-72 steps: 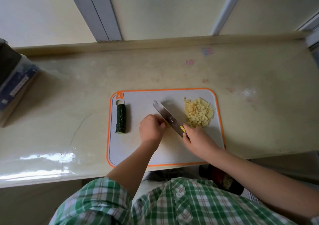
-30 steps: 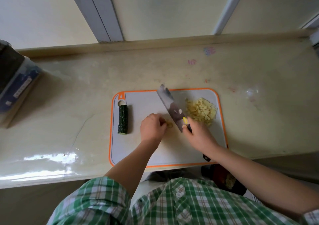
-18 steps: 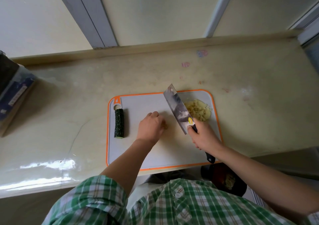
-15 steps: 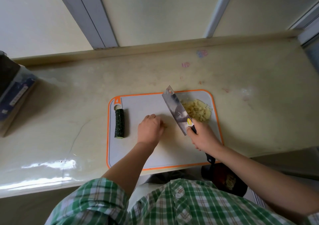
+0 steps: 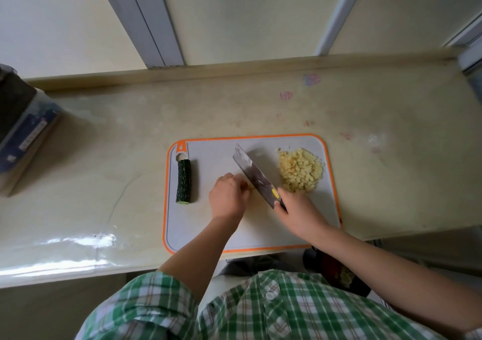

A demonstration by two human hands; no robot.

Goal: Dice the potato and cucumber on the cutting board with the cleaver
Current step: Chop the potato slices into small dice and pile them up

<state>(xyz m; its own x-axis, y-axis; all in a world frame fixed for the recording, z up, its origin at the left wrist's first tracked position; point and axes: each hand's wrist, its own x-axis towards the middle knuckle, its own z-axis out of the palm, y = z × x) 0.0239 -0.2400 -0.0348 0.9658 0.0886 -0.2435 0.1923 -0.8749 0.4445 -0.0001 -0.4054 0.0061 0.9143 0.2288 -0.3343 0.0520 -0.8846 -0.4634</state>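
Note:
A white cutting board (image 5: 250, 232) with an orange rim lies on the counter. A pile of diced potato (image 5: 300, 170) sits at its far right. A dark green cucumber piece (image 5: 184, 181) lies whole near the left edge. My right hand (image 5: 300, 212) grips the cleaver (image 5: 254, 174) by its handle, the blade slanting up-left at mid-board. My left hand (image 5: 228, 197) has its fingers curled over a small potato piece (image 5: 249, 186) right beside the blade; most of that piece is hidden under my fingers.
The beige counter (image 5: 391, 172) ends at a raised back ledge and a near edge just below the board. A dark boxy container (image 5: 20, 131) stands at the far left. A dark bin with scraps (image 5: 339, 272) sits below the counter edge.
The cleaver has come back down from its raised, tilted position to beside my left hand's fingers. The diced pile shows fully again. The cucumber has not moved.

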